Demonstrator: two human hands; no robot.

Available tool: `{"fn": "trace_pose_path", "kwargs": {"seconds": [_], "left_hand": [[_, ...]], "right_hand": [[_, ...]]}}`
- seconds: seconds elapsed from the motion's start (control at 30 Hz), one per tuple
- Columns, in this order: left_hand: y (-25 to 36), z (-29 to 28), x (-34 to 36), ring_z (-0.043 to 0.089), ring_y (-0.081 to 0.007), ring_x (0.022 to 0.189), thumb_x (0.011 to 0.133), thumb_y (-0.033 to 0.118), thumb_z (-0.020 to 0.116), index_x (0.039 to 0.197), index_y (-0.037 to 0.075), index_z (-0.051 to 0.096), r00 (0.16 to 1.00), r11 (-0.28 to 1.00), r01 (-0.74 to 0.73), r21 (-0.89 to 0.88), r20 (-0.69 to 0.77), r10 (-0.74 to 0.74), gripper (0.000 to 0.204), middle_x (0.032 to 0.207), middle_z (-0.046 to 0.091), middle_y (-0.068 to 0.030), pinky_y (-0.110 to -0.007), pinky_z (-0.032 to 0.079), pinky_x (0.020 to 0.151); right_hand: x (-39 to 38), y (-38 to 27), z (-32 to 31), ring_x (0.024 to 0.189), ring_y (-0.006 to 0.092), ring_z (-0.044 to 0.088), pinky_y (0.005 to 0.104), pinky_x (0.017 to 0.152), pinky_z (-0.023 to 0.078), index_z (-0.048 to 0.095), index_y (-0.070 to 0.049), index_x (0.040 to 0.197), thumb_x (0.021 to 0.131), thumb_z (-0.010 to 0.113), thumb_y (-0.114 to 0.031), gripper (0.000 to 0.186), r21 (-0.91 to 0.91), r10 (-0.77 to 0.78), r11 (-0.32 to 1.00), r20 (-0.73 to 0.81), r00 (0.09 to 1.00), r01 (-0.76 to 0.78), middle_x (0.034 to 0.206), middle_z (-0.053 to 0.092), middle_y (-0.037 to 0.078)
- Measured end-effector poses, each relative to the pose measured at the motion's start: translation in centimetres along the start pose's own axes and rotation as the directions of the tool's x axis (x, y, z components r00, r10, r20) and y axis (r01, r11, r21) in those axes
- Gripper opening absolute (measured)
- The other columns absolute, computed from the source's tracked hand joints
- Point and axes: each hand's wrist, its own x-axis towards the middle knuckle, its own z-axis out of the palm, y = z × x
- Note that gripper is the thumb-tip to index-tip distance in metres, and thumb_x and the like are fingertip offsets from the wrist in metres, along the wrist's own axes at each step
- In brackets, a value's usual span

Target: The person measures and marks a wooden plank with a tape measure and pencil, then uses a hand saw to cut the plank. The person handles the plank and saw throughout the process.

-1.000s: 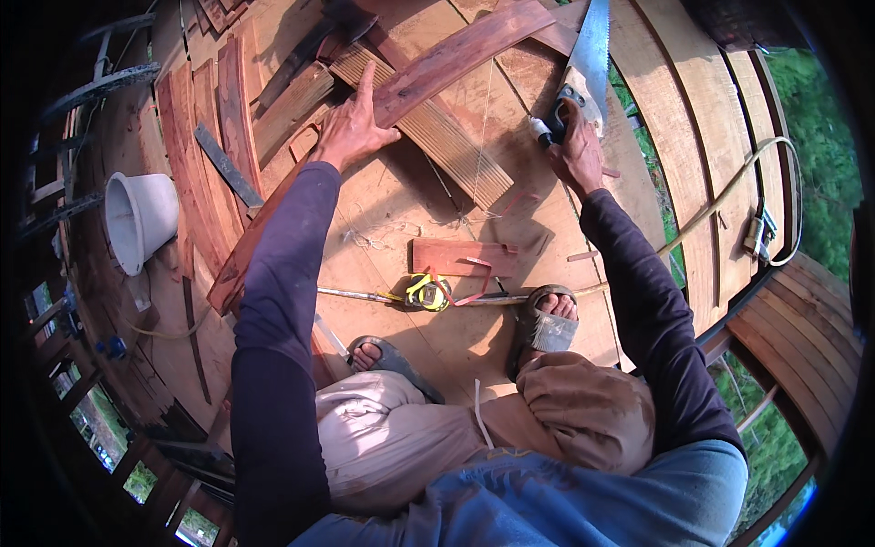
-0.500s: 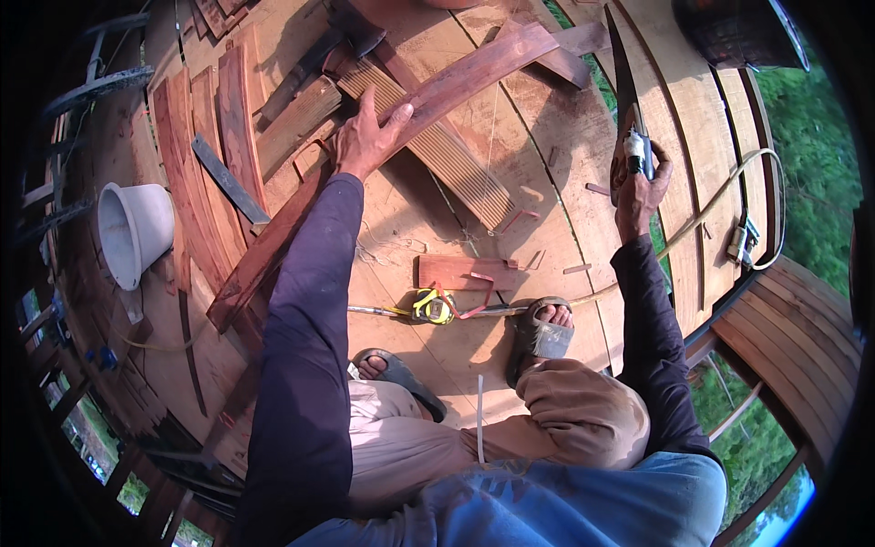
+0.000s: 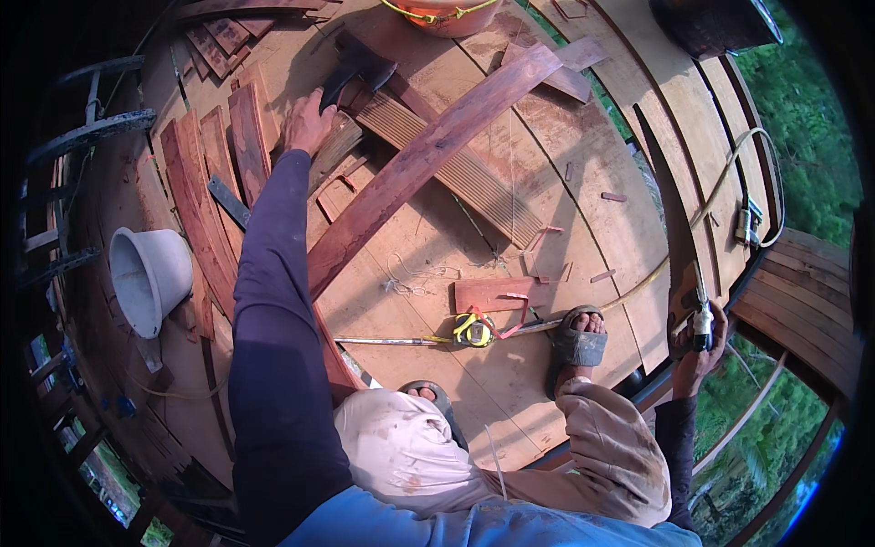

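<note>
Left hand point(image 3: 310, 126) is at the dark hatchet point(image 3: 372, 67), though whether its fingers are closed I cannot tell, while right hand point(image 3: 700, 357) grips the saw point(image 3: 673, 223) by its handle, at far right. It would be wise to hold the saw teeth away from the leg point(image 3: 611, 442), and mind the reddish plank point(image 3: 424, 169) crossing the ribbed board point(image 3: 492, 201). Tape measure point(image 3: 473, 330) and pale hose point(image 3: 643, 281) lie near the right foot point(image 3: 581, 335), where one could trip.

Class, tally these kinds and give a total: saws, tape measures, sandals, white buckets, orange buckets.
Saw: 1
Tape measure: 1
Sandals: 2
White bucket: 1
Orange bucket: 1
Total: 6
</note>
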Motion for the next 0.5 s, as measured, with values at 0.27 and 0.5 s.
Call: {"fn": "trace_pose_path", "kwargs": {"seconds": [0.27, 0.5], "left_hand": [[-0.7, 0.1, 0.8, 0.064, -0.0442, 0.111, 0.096, 0.04, 0.06, 0.115, -0.001, 0.058, 0.999, 0.974, -0.024, 0.225, 0.043, 0.014, 0.045, 0.115, 0.066, -0.0279, -0.052, 0.05, 0.094], [-3.6, -6.0, 0.9, 0.063, -0.0486, 0.103, 0.094, 0.032, 0.065, 0.118, 0.0, 0.054, 0.999, 0.97, -0.036, 0.241, 0.014, 0.034, 0.041, 0.108, 0.065, -0.0323, -0.057, 0.049, 0.09]], "right_hand": [[-6.0, -1.0, -1.7, 0.059, 0.0051, 0.044, 0.0201, 0.051, 0.036, 0.052, -0.004, 0.133, 0.101, 0.054, -0.013, 0.033, 0.006, -0.003, 1.0, 0.02, 1.0, 0.003, 0.074, 0.047, -0.002], [-7.4, -2.3, 1.5, 0.058, 0.0043, 0.046, 0.02, 0.051, 0.036, 0.053, -0.002, 0.132, 0.099, 0.057, -0.015, 0.036, 0.006, -0.039, 0.999, 0.048, 0.998, 0.039, 0.074, 0.049, -0.002]]}}
